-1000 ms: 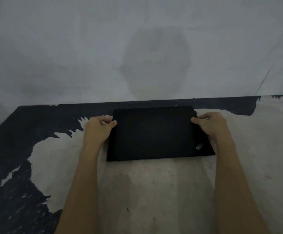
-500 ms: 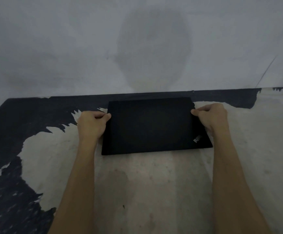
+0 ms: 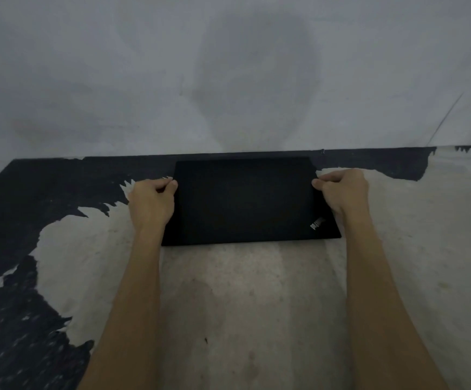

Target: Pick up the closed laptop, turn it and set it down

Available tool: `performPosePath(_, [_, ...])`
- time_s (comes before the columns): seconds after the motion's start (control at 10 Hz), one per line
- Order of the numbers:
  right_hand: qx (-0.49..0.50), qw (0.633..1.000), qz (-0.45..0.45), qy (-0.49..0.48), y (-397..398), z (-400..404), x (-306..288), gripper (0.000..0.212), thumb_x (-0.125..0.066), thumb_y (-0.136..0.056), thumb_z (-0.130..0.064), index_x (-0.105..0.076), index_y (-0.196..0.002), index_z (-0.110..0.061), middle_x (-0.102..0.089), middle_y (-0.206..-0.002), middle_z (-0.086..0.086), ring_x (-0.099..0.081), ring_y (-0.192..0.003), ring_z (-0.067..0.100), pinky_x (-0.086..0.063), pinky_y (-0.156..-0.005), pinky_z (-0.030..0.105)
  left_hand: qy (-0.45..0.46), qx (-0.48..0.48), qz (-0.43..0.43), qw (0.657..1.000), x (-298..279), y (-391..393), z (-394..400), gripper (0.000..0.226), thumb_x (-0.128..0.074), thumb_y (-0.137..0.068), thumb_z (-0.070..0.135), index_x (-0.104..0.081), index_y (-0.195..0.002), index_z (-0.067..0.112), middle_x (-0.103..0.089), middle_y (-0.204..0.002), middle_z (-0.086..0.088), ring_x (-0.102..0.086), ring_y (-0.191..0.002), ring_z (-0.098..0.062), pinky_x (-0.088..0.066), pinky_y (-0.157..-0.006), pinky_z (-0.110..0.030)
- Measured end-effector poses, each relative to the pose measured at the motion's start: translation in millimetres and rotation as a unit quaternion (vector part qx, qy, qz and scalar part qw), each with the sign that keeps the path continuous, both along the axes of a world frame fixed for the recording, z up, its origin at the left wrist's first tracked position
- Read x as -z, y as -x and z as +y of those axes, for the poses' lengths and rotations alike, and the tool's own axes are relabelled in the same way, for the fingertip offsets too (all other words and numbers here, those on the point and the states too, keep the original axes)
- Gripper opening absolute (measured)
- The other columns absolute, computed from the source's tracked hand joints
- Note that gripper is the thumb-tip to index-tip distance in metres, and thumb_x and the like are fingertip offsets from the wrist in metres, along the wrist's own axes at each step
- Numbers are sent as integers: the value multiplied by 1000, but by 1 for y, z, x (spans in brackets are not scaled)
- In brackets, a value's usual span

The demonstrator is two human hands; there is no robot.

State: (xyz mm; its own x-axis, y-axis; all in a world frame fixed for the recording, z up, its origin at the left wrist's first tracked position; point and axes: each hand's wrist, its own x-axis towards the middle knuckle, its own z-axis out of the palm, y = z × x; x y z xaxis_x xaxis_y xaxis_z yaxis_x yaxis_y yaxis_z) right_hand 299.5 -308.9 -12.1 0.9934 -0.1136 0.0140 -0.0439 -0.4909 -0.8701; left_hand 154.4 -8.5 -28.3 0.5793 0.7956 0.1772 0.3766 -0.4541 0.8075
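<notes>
— Black lid, matt finish: fingers of the left hand are curled onto the left short edge of the closed laptop, thumb on top. The right hand is clenched the same way on the right short edge. Both are grasping the laptop.

— Where does the laptop sit?

— Toward the far side of the tabletop, long edges across the view, silver logo at the near right corner. Whether it rests on the surface or is just clear of it cannot be told.

— Step in hand?

— In my judgement, the pick-up; the turn and set-down remain. Next move calls for an even lift from both ends, then a rotation clear of the surface.

— Room for it?

— Far edge lies near the wall, so clearance there is tight. Near side and both flanks are bare; advise turning toward the body.
</notes>
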Motion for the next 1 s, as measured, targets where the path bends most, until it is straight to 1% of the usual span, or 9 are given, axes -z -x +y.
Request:
performPosePath(0.1, [-3, 1000, 4, -5, -1, -1, 0, 24, -80, -85, -16, -81, -107, -7, -77, -104, 12, -67, -94, 19, -51, -90, 28, 1, -2, 1, 1000, 1, 0, 0, 31, -66, -99, 27, -75, -123, 10, -77, -114, -9, -61, -90, -11, -47, -83, -28])
performPosePath(0.3, [-10, 1000, 6, -16, 2, -3, 3, 21, -77, -89, -16, -80, -107, -6, -74, -100, 7, -65, -90, 16, -46, -81, 24, -15, 2, -3, 1000, 4, 2, -2, 31, -65, -99, 28, -75, -122, 11, -78, -114, -6, -60, -89, -8, -43, -80, -25])
performPosePath(0.4, [-8, 1000, -7, -19, 6, -1, 8, 24, -75, -91, -19, -79, -110, -6, -77, -104, 10, -69, -94, 20, -50, -84, 27, -12, -1, -13, 1000, 8, 4, -2, 31, -66, -98, 31, -76, -122, 14, -77, -118, -3, -63, -95, -10, -44, -80, -24])
performPosePath(0.5, [-9, 1000, -20, -14, 10, 1, 11, 26, -72, -94, -20, -77, -115, -5, -76, -107, 11, -70, -101, 24, -54, -90, 32, -30, -2, -7, 1000, 10, 6, -2, 32, -65, -98, 34, -76, -122, 16, -77, -115, -5, -64, -93, -13, -45, -79, -26])
performPosePath(0.6, [-15, 999, -40, -2, 16, 2, 10, 26, -69, -96, -19, -77, -117, -5, -77, -109, 13, -71, -102, 26, -50, -84, 27, -32, 14, -23, 999, 10, 14, -5, 31, -67, -97, 31, -77, -122, 15, -78, -107, -7, -69, -91, -18, -51, -78, -31])
performPosePath(0.7, [-23, 997, -56, 52, 24, 3, 3, 24, -67, -97, -14, -76, -115, -2, -77, -109, 15, -68, -95, 24, -43, -82, 23, -28, 34, -45, 998, 5, 24, -11, 22, -70, -95, 23, -79, -113, 14, -76, -99, -7, -70, -84, -20, -58, -80, -34])
performPosePath(0.8, [-21, 993, -79, 88, 37, 3, -3, 18, -68, -95, -6, -76, -110, -2, -76, -108, 14, -68, -92, 24, -46, -79, 23, -77, 83, -61, 992, 2, 40, -22, 13, -73, -93, 13, -81, -103, 15, -71, -95, -2, -60, -73, -3, -50, -73, -11])
performPosePath(0.9, [-46, 991, -86, 90, 53, 3, -9, 16, -71, -93, -9, -77, -107, -5, -76, -104, 9, -67, -79, 17, -46, -67, 9, -118, 130, -76, 982, -5, 57, -29, 12, -74, -91, 11, -81, -100, 15, -68, -92, 1, -57, -73, 2, -43, -68, -3])
performPosePath(1.0, [-63, 987, -138, 55, 68, 8, -31, 11, -73, -90, -14, -78, -99, -8, -77, -97, 8, -69, -83, 18, -49, -72, 20, -147, 155, -132, 968, -29, 59, -28, 10, -75, -90, 10, -80, -96, 16, -69, -87, -3, -61, -72, -4, -52, -71, -21])
